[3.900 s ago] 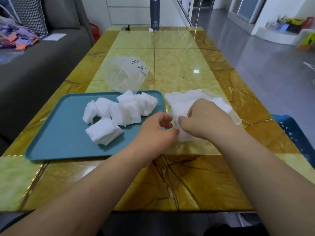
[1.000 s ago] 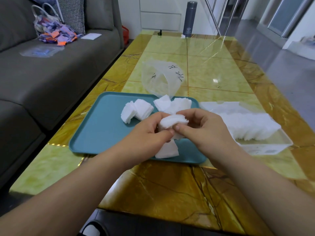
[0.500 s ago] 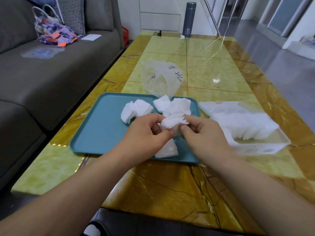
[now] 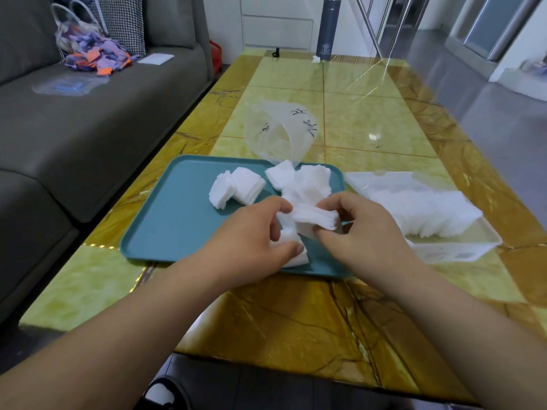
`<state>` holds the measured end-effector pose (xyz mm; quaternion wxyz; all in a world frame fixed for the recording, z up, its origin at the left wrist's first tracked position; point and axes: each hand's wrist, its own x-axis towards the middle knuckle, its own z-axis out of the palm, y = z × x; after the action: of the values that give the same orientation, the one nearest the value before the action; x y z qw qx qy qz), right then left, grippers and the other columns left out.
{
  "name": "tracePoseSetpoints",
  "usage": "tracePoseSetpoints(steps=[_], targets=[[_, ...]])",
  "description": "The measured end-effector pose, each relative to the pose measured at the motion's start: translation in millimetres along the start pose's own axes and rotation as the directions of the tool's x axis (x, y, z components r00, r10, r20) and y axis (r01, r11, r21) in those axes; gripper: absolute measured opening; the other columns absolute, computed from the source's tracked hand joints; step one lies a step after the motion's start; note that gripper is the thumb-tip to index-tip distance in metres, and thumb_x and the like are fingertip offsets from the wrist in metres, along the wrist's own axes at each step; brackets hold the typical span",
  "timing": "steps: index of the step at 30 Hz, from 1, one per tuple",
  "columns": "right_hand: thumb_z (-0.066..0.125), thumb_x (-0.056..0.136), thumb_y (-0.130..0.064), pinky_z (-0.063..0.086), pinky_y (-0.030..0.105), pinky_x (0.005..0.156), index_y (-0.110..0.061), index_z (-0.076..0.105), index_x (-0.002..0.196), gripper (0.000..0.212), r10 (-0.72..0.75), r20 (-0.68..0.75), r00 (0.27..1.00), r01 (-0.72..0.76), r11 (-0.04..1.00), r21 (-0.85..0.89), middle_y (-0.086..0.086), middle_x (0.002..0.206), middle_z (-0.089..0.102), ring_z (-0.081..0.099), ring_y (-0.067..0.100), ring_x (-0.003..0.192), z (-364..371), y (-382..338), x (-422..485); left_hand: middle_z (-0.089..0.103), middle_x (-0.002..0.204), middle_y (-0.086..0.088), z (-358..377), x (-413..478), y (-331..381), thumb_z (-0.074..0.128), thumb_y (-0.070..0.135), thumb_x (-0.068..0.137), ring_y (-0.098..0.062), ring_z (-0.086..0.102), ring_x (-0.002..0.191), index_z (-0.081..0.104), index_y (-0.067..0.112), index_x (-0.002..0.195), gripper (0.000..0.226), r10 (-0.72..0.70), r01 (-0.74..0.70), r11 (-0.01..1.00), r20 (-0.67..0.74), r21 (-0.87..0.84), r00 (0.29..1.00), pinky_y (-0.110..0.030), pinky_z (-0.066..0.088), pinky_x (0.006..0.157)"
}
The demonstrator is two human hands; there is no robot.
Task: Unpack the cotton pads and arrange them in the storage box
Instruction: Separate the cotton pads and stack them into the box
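A small stack of white cotton pads (image 4: 315, 218) is held over the near right part of the teal tray (image 4: 177, 214), pinched between my left hand (image 4: 251, 241) and my right hand (image 4: 364, 232). Loose piles of pads (image 4: 236, 187) lie further back on the tray, and one small pile (image 4: 296, 257) sits under my left fingers. To the right stands the clear storage box (image 4: 461, 253), with a row of pads (image 4: 426, 211) standing in it. The empty clear plastic bag (image 4: 278, 131) lies behind the tray.
The yellow marble table (image 4: 296, 321) runs forward from me; a dark flask (image 4: 328, 28) stands at its far end. A grey sofa (image 4: 74, 119) with a bag of purple and orange scraps (image 4: 91, 51) lines the left side. Grey floor lies to the right.
Since 3.9 s ago my hands left the storage box and picked up a stack of pads over the tray. In the last second the stack stayed between both hands, with my fingers shifting around it.
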<state>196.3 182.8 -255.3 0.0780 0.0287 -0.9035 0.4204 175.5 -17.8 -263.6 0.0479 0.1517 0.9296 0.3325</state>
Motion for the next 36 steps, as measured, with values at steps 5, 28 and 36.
tracePoseSetpoints(steps=[5, 28, 36], targets=[[0.075, 0.087, -0.022, 0.046, 0.010, 0.075, -0.032, 0.070, 0.108, 0.024, 0.060, 0.090, 0.994, -0.049, 0.991, -0.125, -0.018, 0.098, 0.069, 0.062, 0.001, 0.090, 4.5, 11.0, -10.0, 0.048, 0.115, 0.014, -1.5, -3.1, -5.3, 0.070, 0.056, 0.087, -0.012, 0.055, 0.101, 0.061, 0.038, 0.127, 0.045, 0.000, -0.026, 0.952, 0.085, 0.306, 0.996, -0.036, 0.050, 0.087], [0.079, 0.082, -0.021, 0.048, 0.016, 0.074, -0.030, 0.061, 0.115, 0.039, 0.147, 0.122, 0.982, -0.137, 0.987, -0.082, -0.018, 0.102, 0.064, 0.062, 0.002, 0.090, 7.3, 10.9, -0.1, 0.073, 0.074, 0.002, -18.9, -8.9, 4.5, 0.062, 0.015, 0.099, -0.003, 0.063, 0.056, 0.075, 0.032, 0.102, 0.022, 0.066, -0.057, 0.965, 0.023, -0.256, 0.998, -0.014, 0.046, 0.053], [0.061, 0.086, 0.007, 0.052, 0.008, 0.072, -0.023, 0.072, 0.114, 0.043, 0.089, 0.215, 0.973, -0.101, 0.994, 0.049, -0.013, 0.097, 0.076, 0.069, -0.003, 0.086, -10.3, 18.2, -7.4, 0.067, 0.072, 0.026, 5.7, 4.9, 10.7, 0.077, 0.023, 0.090, 0.002, 0.061, 0.058, 0.074, 0.031, 0.095, 0.010, 0.091, -0.070, 0.978, 0.101, -0.195, 0.991, -0.012, 0.045, 0.055]])
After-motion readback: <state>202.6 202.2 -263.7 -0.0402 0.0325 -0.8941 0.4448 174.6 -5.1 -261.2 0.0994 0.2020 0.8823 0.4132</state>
